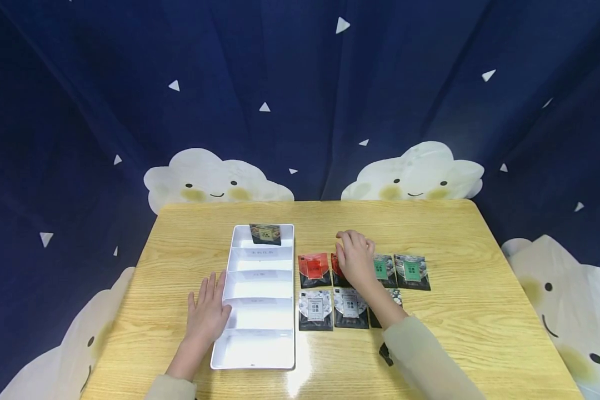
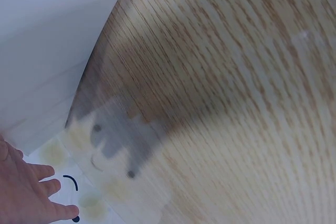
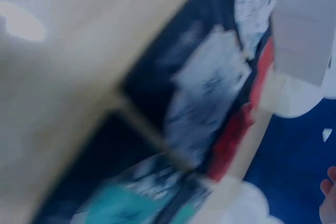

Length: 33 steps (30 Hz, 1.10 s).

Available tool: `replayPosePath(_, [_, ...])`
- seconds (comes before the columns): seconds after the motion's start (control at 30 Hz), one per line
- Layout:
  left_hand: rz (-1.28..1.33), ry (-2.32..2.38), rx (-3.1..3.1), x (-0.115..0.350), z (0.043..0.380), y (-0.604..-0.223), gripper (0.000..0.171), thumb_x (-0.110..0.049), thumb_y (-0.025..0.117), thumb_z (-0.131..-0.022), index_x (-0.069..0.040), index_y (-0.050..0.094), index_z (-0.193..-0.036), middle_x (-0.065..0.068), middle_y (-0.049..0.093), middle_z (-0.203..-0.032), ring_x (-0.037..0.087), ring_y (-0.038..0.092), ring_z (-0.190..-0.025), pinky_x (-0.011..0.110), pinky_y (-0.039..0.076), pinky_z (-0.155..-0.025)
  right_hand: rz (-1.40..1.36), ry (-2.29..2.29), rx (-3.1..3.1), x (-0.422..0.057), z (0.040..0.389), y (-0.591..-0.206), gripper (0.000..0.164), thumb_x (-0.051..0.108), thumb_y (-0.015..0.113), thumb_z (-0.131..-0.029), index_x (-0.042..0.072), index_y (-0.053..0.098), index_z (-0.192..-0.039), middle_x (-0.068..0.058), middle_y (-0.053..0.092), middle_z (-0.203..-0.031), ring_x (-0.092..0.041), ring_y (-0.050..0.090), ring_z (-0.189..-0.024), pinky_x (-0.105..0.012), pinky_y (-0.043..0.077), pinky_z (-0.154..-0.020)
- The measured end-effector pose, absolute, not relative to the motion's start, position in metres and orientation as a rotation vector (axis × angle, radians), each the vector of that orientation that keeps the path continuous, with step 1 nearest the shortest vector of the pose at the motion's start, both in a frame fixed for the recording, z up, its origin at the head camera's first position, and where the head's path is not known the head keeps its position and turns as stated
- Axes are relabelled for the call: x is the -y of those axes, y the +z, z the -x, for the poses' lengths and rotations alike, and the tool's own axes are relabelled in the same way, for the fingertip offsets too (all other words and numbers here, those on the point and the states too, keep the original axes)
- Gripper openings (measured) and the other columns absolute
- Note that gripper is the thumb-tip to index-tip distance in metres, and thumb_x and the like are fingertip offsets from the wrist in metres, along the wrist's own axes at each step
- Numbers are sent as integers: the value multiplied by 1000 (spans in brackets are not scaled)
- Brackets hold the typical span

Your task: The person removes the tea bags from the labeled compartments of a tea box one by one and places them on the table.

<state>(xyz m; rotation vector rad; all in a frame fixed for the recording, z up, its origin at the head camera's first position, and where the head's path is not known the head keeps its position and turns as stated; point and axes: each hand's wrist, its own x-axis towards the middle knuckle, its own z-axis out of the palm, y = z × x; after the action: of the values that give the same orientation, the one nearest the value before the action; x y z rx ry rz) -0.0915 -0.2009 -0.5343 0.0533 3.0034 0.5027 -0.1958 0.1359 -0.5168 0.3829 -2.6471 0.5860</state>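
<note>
My left hand (image 1: 207, 311) lies beside the long white compartment tray (image 1: 254, 351), fingers spread and straight, with fingertips and thumb at its left side wall. In the left wrist view the same hand (image 2: 29, 195) shows against the tray wall (image 2: 47, 51). My right hand (image 1: 356, 258) is over the upper row of packets, its fingers slightly bent and nothing seen in them. It partly covers a red and black packet (image 1: 336, 271) and stands beside a green-labelled packet (image 1: 383, 270). A dark gold packet (image 1: 265, 234) leans in the tray's far compartment.
Left of the right hand lies another red packet (image 1: 314, 270); at the row's right end, another green one (image 1: 413, 272). Two white-and-black packets (image 1: 315, 310) form the near row. My right forearm partly hides another packet (image 1: 395, 296) and a dark piece (image 1: 386, 354).
</note>
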Motion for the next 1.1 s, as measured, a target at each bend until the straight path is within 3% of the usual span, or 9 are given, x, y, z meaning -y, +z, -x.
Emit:
replayPosePath(0.57, [-47,491,-3008,201,92,-534,69,-22,45,-90,-9,10,-147,24,12,-149,41,8,-136,64,4,-104,-684,330,2845,-30,244,-497,32,24,53,-92,16,52,-123,0,54,-119,-20,48,-110,-42,35,-92])
replayPosePath(1.1, [-41,497,-3011,201,93,-535,68,-22,45,-89,-9,12,-147,24,13,-149,41,8,-136,64,5,-104,-629,309,3099,6,259,-496,38,26,50,-94,19,47,-131,3,50,-128,-17,43,-118,-38,30,-97])
